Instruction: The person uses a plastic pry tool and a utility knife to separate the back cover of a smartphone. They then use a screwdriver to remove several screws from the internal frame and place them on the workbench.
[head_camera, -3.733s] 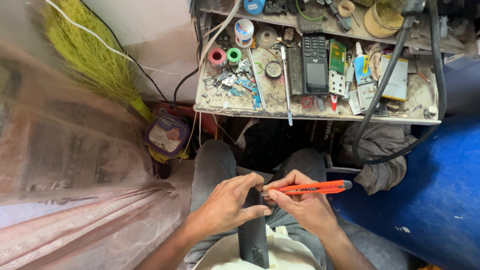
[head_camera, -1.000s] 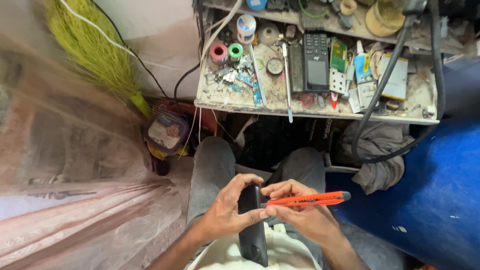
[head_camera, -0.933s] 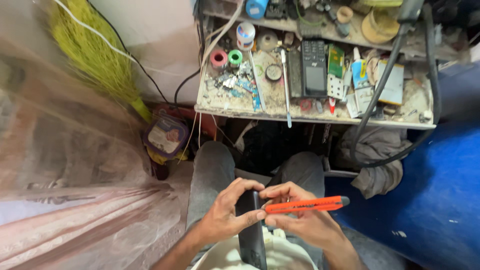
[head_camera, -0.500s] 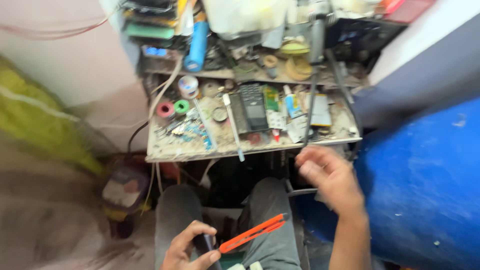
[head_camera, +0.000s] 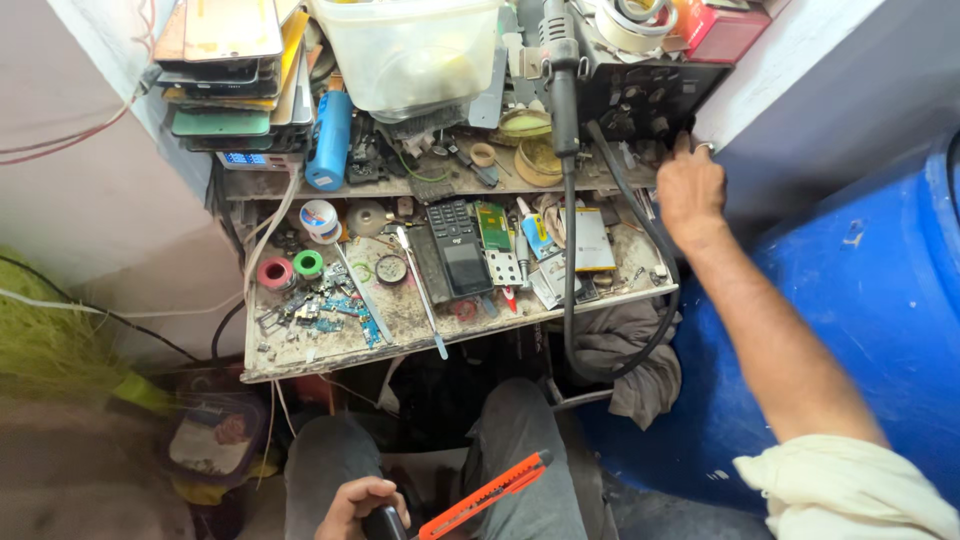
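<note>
Head view: my left hand (head_camera: 362, 505) is closed around a dark phone (head_camera: 383, 522) in my lap, an orange utility knife (head_camera: 487, 494) just right of it. My right hand (head_camera: 688, 188), fingers extended and holding nothing, touches the black equipment box (head_camera: 650, 95) on the upper shelf.

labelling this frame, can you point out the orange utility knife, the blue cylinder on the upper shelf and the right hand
orange utility knife (head_camera: 487, 493), head view, middle of its orange body
blue cylinder (head_camera: 329, 140), head view, middle of its side
right hand (head_camera: 689, 190), head view, back of the hand
</note>
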